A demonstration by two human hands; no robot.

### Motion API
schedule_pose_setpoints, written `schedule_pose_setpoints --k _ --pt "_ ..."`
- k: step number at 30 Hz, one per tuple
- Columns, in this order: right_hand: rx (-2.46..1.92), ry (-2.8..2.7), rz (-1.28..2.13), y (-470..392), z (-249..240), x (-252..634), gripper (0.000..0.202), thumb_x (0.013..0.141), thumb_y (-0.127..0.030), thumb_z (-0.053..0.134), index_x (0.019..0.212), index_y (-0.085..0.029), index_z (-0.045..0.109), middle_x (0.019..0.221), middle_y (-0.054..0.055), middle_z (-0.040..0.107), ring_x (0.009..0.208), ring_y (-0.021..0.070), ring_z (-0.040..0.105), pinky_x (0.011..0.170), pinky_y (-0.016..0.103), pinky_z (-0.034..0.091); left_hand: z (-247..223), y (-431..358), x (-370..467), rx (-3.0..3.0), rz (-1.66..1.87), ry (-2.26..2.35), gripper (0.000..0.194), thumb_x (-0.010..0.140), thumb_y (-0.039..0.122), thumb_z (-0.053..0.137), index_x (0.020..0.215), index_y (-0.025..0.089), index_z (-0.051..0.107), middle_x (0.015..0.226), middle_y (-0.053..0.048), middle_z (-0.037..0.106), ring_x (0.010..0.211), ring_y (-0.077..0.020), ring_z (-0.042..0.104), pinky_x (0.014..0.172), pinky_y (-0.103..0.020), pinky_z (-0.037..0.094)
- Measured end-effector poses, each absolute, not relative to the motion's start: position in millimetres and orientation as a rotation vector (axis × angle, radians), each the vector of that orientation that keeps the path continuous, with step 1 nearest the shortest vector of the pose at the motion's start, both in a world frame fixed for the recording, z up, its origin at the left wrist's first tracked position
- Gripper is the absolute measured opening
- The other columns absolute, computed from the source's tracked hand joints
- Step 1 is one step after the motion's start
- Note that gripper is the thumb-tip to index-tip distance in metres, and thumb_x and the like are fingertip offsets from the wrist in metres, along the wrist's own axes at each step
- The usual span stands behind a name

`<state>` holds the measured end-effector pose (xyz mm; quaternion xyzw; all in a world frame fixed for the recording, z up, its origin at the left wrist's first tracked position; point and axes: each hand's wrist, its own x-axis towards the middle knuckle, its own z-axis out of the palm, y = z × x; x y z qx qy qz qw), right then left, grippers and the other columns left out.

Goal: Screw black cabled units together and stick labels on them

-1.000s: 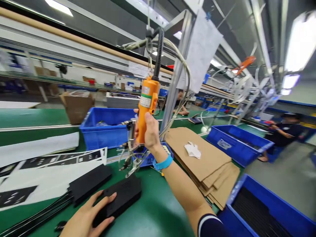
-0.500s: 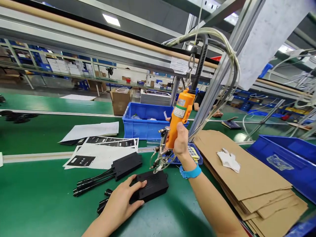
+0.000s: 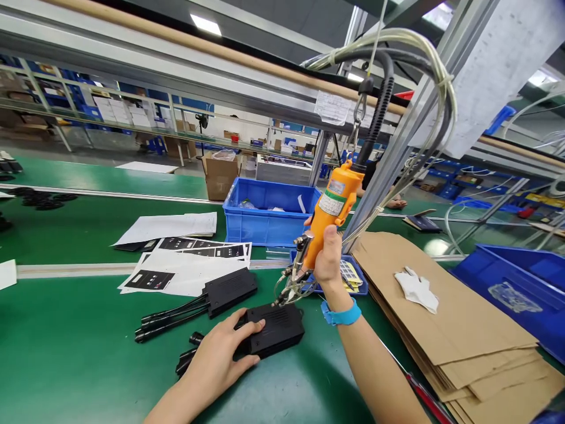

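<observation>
My left hand (image 3: 225,350) grips the near end of a black plastic box (image 3: 280,330) lying on the green table (image 3: 88,365), thumb and fingers on either side. Short black cables (image 3: 188,356) with connectors come out of that box beneath the hand. My right hand (image 3: 327,256) is wrapped round an orange electric screwdriver (image 3: 334,200) that hangs from a hook and cord. The screwdriver leans, its tip at the far edge of the box; whether it touches a screw I cannot tell. Behind lies a second black box (image 3: 232,290) with cables.
Printed sheets (image 3: 189,268) lie behind the boxes. A blue bin (image 3: 269,212) stands farther back, with a small blue tray (image 3: 359,280) before it. Brown cardboard sheets (image 3: 432,294), with a white glove (image 3: 417,288) on top, are at right beside a metal post (image 3: 397,141).
The orange screwdriver has tilted a little more, its top leaning right. My left hand still grips the black box in the same spot. The camera view has shifted slightly.
</observation>
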<state>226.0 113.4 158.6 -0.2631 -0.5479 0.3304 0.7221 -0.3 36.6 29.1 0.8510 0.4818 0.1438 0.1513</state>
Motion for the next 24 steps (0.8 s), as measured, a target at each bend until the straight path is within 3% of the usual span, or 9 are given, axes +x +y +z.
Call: schedule_pose_setpoints --k 7,13,16,24 --pt "-0.556 -1.213 0.639 99 162 224 0.044 0.09 -0.062 0.051 0.093 -0.021 0.064 0.058 -0.001 0.055 0.04 0.0129 0.05 0.034 0.025 0.042 35 35 1 2.438 0.393 1.373 0.056 0.079 0.027 0.078 0.131 0.034 0.059 0.144 -0.016 0.048 0.128 -0.0351 0.052 0.1 -0.049 0.049" --pt "-0.577 -1.224 0.531 88 220 204 0.051 0.092 -0.064 0.042 0.11 -0.022 0.065 0.059 -0.001 0.052 0.041 0.0122 0.05 0.037 0.026 0.042 44 34 -3 2.436 0.391 1.343 0.053 0.086 0.045 0.07 0.136 0.039 0.054 0.151 -0.015 0.04 0.135 -0.0354 0.044 0.106 -0.053 0.043" --pt "-0.567 -1.209 0.541 91 235 186 0.053 0.091 -0.067 0.042 0.108 -0.023 0.066 0.061 -0.001 0.05 0.043 0.0111 0.048 0.039 0.025 0.04 48 33 -5 2.427 0.371 1.331 0.05 0.089 0.045 0.067 0.137 0.041 0.052 0.15 -0.015 0.042 0.136 -0.0342 0.042 0.107 -0.051 0.042" --pt "-0.541 -1.193 0.832 102 190 149 0.048 0.091 -0.063 0.05 0.11 -0.022 0.063 0.057 -0.003 0.053 0.042 0.0112 0.048 0.039 0.025 0.042 53 31 -2 2.377 0.384 1.309 0.052 0.087 0.041 0.071 0.136 0.04 0.054 0.139 -0.014 0.054 0.124 -0.0349 0.055 0.099 -0.049 0.05"
